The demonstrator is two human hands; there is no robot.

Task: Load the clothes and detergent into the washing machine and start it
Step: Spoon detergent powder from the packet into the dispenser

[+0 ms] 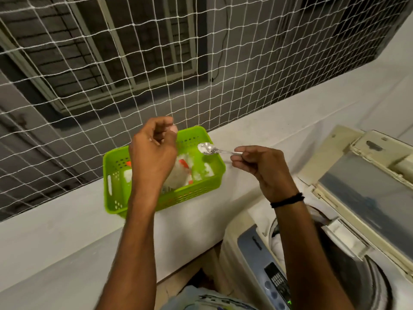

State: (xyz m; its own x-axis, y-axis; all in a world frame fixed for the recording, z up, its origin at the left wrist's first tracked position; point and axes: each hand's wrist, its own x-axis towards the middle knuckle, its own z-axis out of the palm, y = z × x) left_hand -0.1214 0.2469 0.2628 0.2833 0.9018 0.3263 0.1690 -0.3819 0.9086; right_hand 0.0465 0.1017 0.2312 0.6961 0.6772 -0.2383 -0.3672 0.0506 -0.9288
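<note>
The right grip (261,168) pinched a small silver metal spoon (209,149) carrying white powder (201,147) over the green perforated plastic basket (194,193) on the white ledge (67,231); the left grip (154,157) hovered curled above it.

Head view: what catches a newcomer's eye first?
The bright green basket sits mid-frame on the white ledge, under the left hand. Just right of it, the right hand pinches a spoon holding what looks like white powder. Lower right, the washing machine stands lid-up.
</note>
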